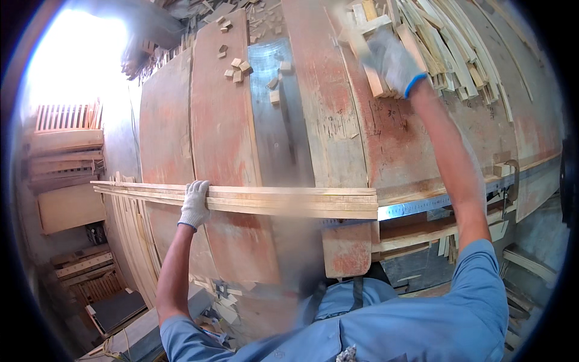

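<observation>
My left hand, in a pale knit glove with a blue cuff, is wrapped over a bundle of long light wooden strips. The strips lie side by side across the table, running left to right in front of me. Farther off at the upper right is my right hand, gloved the same way and smeared by motion. It is over short wooden boards beside a heap of thin wooden strips. Its fingers are too blurred to show whether they hold anything.
The worn reddish tabletop has a shiny metal strip set into it. Small wood blocks lie scattered near the far side. A metal ruler runs along the near edge at right. Slatted wooden pieces are stacked at left.
</observation>
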A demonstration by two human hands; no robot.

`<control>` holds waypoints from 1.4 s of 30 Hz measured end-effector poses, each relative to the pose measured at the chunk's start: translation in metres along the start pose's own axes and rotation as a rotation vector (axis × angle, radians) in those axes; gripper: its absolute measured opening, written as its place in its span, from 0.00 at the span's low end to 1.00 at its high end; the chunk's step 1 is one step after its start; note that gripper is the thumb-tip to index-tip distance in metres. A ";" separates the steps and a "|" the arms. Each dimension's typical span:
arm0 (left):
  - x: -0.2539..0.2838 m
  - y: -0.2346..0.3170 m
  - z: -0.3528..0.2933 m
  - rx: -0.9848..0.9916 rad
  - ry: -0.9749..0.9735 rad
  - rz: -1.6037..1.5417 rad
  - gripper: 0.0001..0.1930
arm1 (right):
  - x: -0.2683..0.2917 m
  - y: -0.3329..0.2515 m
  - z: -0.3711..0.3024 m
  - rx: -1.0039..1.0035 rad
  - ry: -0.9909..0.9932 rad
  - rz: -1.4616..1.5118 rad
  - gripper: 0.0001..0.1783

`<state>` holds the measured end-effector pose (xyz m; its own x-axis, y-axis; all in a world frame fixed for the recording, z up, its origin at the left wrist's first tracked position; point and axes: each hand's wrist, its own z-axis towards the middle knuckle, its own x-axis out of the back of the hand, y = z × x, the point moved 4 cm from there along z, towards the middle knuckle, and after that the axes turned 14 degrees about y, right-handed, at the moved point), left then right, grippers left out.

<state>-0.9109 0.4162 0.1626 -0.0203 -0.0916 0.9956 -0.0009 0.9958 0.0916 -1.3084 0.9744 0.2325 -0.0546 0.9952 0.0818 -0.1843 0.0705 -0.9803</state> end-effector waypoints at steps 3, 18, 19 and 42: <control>0.002 -0.005 -0.001 0.001 -0.015 0.013 0.35 | -0.031 -0.036 0.010 -0.388 0.033 0.274 0.22; 0.022 0.004 0.008 -0.110 -0.111 0.069 0.30 | -0.082 -0.035 -0.339 0.374 -0.001 -0.948 0.21; 0.029 0.010 0.012 -0.140 -0.084 0.052 0.30 | -0.083 -0.026 -0.336 0.339 -0.015 -0.955 0.20; 0.027 0.000 0.034 -0.075 -0.055 -0.034 0.31 | -0.096 0.011 -0.283 0.471 0.214 -0.910 0.21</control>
<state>-0.9455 0.4134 0.1893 -0.0763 -0.1229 0.9895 0.0724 0.9891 0.1284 -1.0279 0.8991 0.1628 0.4632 0.5740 0.6752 -0.4348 0.8111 -0.3913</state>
